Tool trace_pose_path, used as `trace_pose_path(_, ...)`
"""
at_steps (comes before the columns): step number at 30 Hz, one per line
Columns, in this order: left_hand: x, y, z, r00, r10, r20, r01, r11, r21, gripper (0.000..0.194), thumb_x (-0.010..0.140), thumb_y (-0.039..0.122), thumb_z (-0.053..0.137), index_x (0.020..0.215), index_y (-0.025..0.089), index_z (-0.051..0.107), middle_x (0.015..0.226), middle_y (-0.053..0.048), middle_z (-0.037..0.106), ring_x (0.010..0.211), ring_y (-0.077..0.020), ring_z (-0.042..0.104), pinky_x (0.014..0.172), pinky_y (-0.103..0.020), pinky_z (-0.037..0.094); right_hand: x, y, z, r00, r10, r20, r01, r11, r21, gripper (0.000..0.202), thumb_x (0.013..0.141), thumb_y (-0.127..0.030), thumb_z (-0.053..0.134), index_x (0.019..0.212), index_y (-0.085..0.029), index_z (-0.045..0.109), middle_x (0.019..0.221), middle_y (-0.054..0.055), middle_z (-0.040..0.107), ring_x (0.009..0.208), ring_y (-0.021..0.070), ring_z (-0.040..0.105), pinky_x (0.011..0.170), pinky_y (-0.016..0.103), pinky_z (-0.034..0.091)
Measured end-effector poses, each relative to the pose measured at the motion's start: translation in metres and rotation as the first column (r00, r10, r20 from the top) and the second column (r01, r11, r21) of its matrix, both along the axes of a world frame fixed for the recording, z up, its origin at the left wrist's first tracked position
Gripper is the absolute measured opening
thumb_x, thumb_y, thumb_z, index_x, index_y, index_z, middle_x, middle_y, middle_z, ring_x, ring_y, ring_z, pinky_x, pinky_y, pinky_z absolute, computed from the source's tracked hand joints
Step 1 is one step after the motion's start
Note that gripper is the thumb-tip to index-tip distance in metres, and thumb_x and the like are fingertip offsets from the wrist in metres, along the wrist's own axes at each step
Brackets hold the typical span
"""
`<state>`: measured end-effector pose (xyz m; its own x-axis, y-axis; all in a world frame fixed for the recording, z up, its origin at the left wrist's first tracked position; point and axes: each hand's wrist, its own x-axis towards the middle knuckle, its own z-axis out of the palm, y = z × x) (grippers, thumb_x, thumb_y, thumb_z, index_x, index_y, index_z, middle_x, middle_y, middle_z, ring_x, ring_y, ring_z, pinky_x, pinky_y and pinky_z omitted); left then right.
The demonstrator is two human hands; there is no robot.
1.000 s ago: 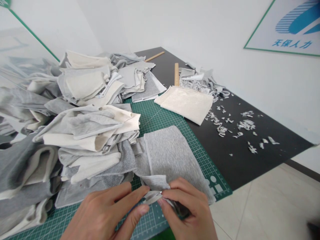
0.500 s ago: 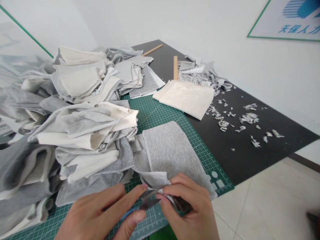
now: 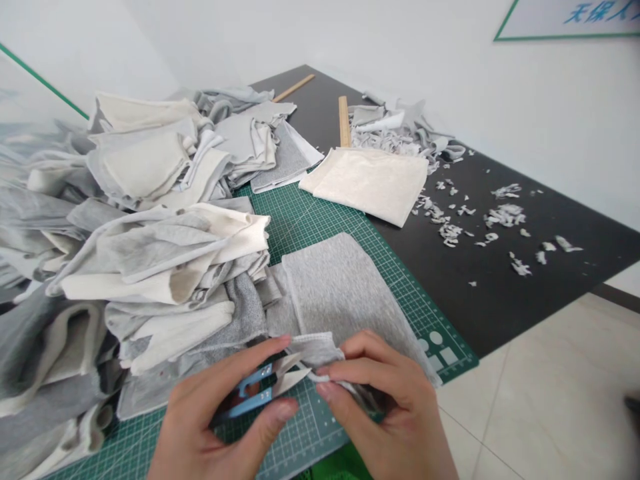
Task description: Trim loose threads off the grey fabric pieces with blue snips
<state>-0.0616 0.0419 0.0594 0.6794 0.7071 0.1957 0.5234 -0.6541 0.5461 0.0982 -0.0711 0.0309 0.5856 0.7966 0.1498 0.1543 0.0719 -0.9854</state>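
Blue thread snips (image 3: pixel 256 392) lie in my left hand (image 3: pixel 213 413), which is closed around them; their two metal blades are apart and point at the cloth edge. My right hand (image 3: pixel 390 400) pinches the edge of a small grey cloth end (image 3: pixel 316 348) between thumb and fingers, just right of the blade tips. Behind the hands, a folded light grey cloth piece (image 3: pixel 345 287) lies on the green cutting mat (image 3: pixel 310 220). Part of the held cloth is hidden by my right fingers.
A large heap of grey and cream cloth pieces (image 3: pixel 150 247) covers the left side. A folded cream cloth (image 3: pixel 370 180) lies further back. Scraps (image 3: pixel 505 215) are scattered on the black table (image 3: pixel 550 267), near a wooden ruler (image 3: pixel 344 121).
The snips' blades have opened and drawn back left from the cloth edge. My left thumb and index finger have spread wider. The view has shifted slightly.
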Motion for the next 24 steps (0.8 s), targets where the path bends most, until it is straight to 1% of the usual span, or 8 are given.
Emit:
trace_pose_path(3,0.01,0.003,0.004,0.993,-0.1,0.067,0.106,0.988,-0.108,0.032,0.077,0.036,0.08,0.109,0.039,0.074,0.098,0.005,0.082,0.08,-0.0179,0.079,0.063,-0.019,0.061,0.0,0.002,0.005,0.998,0.05,-0.045,-0.052,0.998,-0.028,0.011,0.077,-0.009,0.071,0.074,-0.017,0.078,0.071,0.003,0.064,0.066,0.0138,0.062,0.055,0.023,0.047)
trace_pose_path(6,0.018,0.005,0.012,0.971,-0.146,0.19,0.194,0.944,-0.266,0.023,0.079,0.023,0.076,0.097,0.037,0.077,0.083,0.005,0.082,0.061,-0.0147,0.073,0.044,-0.018,0.047,0.001,0.003,0.01,0.996,0.084,-0.033,-0.085,0.995,-0.048,0.012,0.076,-0.009,0.072,0.071,-0.018,0.078,0.072,0.001,0.062,0.066,0.0127,0.062,0.056,0.023,0.047)
trace_pose_path(10,0.02,0.007,0.013,0.972,-0.172,0.159,0.23,0.838,-0.495,0.013,0.086,0.021,0.068,0.08,0.028,0.078,0.068,0.002,0.075,0.054,-0.012,0.063,0.051,-0.02,0.044,0.007,0.005,0.017,0.993,0.118,0.01,-0.116,0.99,-0.083,0.01,0.076,-0.012,0.076,0.07,-0.02,0.077,0.073,0.0,0.062,0.063,0.0116,0.06,0.052,0.022,0.044)
trace_pose_path(14,0.019,0.002,0.002,0.979,0.059,0.194,0.105,0.67,-0.735,0.028,0.086,0.041,0.07,0.067,0.02,0.07,0.06,0.001,0.059,0.059,-0.0116,0.05,0.055,-0.02,0.038,0.011,0.006,0.022,0.993,0.094,0.064,-0.087,0.99,-0.11,0.01,0.073,-0.016,0.082,0.067,-0.021,0.075,0.073,-0.001,0.062,0.062,0.0107,0.06,0.056,0.022,0.047)
trace_pose_path(18,0.024,-0.017,-0.007,0.884,0.407,0.231,0.052,0.407,-0.912,0.04,0.079,0.053,0.076,0.064,0.017,0.064,0.056,0.008,0.028,0.053,-0.0077,0.021,0.049,-0.022,0.019,0.009,0.001,0.021,0.988,0.018,0.153,-0.004,0.996,-0.095,0.017,0.072,-0.019,0.084,0.085,-0.026,0.077,0.092,0.001,0.069,0.079,0.0154,0.069,0.07,0.025,0.054)
trace_pose_path(20,0.027,-0.03,-0.01,0.83,0.513,0.22,0.074,0.289,-0.954,0.041,0.076,0.053,0.079,0.067,0.017,0.064,0.055,0.009,0.024,0.052,-0.0069,0.018,0.049,-0.022,0.015,0.004,-0.004,0.017,0.974,-0.047,0.22,0.068,0.994,-0.085,0.022,0.076,-0.019,0.081,0.095,-0.029,0.076,0.106,0.003,0.069,0.093,0.0193,0.07,0.08,0.029,0.056)
trace_pose_path(22,0.029,-0.041,-0.014,0.778,0.589,0.217,0.088,0.24,-0.967,0.041,0.074,0.052,0.081,0.067,0.016,0.064,0.054,0.01,0.027,0.051,-0.0062,0.02,0.048,-0.022,0.016,-0.004,-0.012,0.013,0.942,-0.147,0.3,0.176,0.982,-0.072,0.028,0.08,-0.018,0.077,0.105,-0.03,0.074,0.119,0.005,0.066,0.106,0.0229,0.067,0.087,0.034,0.056)
trace_pose_path(24,0.03,-0.05,-0.019,0.728,0.647,0.225,0.109,0.215,-0.971,0.04,0.074,0.051,0.082,0.067,0.016,0.063,0.052,0.01,0.028,0.05,-0.0056,0.021,0.048,-0.022,0.016,-0.012,-0.022,0.009,0.871,-0.318,0.375,0.339,0.941,0.011,0.036,0.079,-0.015,0.076,0.111,-0.031,0.072,0.122,0.007,0.065,0.108,0.0253,0.066,0.083,0.035,0.058)
